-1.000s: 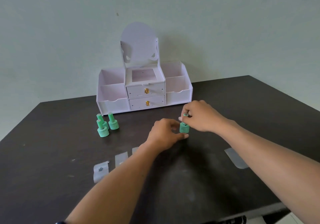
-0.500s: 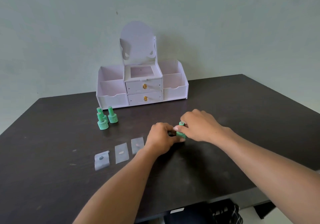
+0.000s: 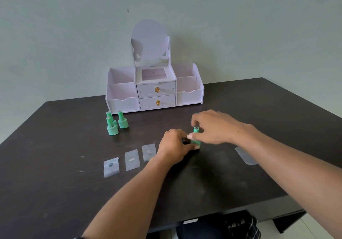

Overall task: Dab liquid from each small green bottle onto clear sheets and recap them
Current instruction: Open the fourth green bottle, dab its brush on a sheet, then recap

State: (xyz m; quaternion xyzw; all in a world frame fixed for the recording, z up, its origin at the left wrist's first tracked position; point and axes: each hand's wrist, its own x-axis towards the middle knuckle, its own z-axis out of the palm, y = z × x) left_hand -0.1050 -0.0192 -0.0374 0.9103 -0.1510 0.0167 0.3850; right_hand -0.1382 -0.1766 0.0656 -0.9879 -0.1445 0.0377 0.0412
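Note:
A small green bottle (image 3: 195, 137) stands on the dark table (image 3: 55, 183) near the middle. My left hand (image 3: 175, 147) grips its base. My right hand (image 3: 212, 127) pinches its green cap from above and from the side. Three more capped green bottles (image 3: 115, 123) stand in a cluster to the left. Three clear sheets lie in a row in front: the left sheet (image 3: 111, 167) carries a dark dab, the middle sheet (image 3: 131, 159) a pale dab, and the right sheet (image 3: 149, 152) a pale dab, partly hidden by my left hand.
A pale lilac organiser (image 3: 155, 88) with two drawers, side bins and an oval back panel stands at the table's far edge against the wall. Another clear sheet (image 3: 245, 156) lies at the right, behind my right forearm. The table's near edge runs below my arms.
My right hand came down with the cap onto the bottle, and the cap now sits on it. The view has shifted, so the sheets show more fully.

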